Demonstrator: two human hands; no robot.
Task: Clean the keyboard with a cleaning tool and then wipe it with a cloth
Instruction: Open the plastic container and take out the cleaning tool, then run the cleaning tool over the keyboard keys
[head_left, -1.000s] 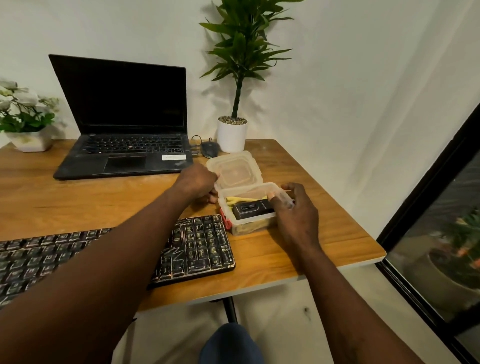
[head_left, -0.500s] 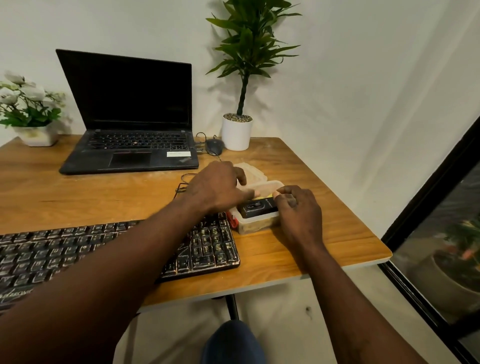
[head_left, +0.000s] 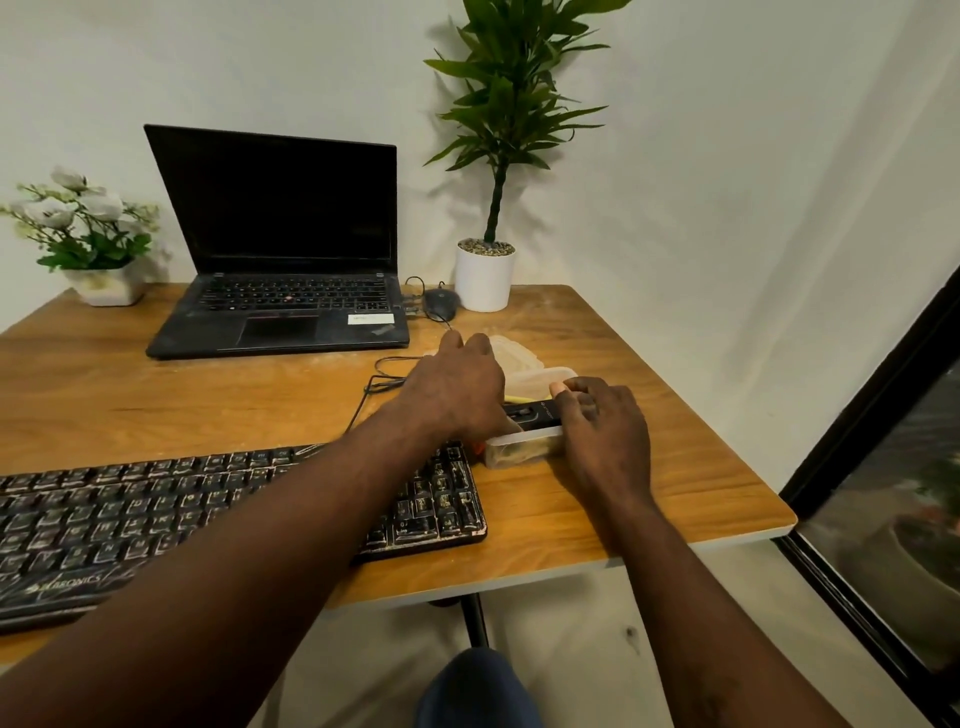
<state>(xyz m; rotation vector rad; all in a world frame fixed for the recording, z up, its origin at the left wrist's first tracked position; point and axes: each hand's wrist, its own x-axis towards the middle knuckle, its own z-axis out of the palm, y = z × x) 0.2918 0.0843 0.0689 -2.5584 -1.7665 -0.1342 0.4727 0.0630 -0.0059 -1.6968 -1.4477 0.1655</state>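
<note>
While the right hand (head_left: 605, 431) grips the right end of a translucent, rounded plastic box (head_left: 524, 451) holding a black tool (head_left: 537, 412) and a yellow piece (head_left: 517, 398), the left hand (head_left: 457, 387) covers its left side, grasp hidden, just beyond the worn black keyboard (head_left: 234, 512).

Soft, warm indoor light is falling evenly; the plant (head_left: 506, 104) is casting a diffuse shadow on the wall (head_left: 727, 156). Wide-angle distortion is bowing the table (head_left: 675, 499) edge and window frame (head_left: 862, 415); the view through the glass is appearing blurred.
</note>
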